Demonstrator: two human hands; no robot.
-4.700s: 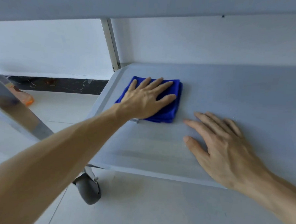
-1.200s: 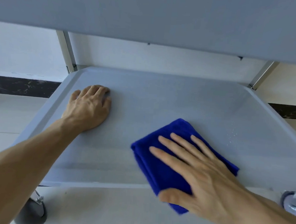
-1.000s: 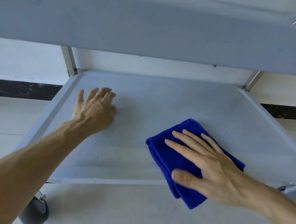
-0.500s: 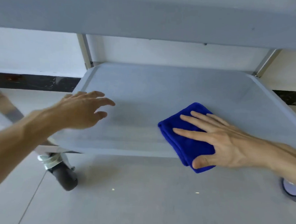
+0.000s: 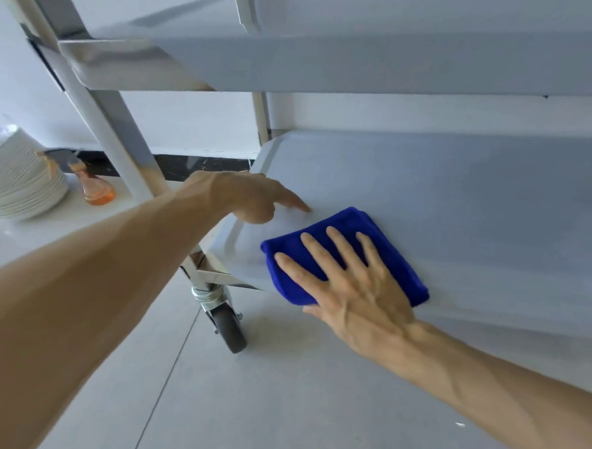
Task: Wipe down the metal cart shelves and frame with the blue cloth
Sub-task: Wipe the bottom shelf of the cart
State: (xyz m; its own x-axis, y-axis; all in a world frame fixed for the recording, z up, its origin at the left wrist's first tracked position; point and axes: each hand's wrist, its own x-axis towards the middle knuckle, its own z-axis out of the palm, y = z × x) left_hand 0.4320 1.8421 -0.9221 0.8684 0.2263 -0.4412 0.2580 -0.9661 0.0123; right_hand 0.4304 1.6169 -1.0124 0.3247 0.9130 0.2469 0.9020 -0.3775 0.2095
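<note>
I've got the grey metal cart's bottom shelf (image 5: 460, 198) filling the right of frame, my right hand (image 5: 356, 289) pressing flat with fingers spread on the folded blue cloth (image 5: 389, 250) at centre, left hand (image 5: 251, 196) loosely curled, holding nothing, just above-left of it.

Matt grey shelf (image 5: 460, 198), shiny metal frame post (image 5: 98, 117), fuzzy blue cloth (image 5: 383, 242), glossy floor (image 5: 278, 412).

Under my fingers (image 5: 334, 247) lies a deep blue folded cloth (image 5: 392, 257) on the pale grey metal shelf (image 5: 460, 198); nearby, an orange spray bottle (image 5: 96, 188) and white stacked plates (image 5: 19, 182).
</note>
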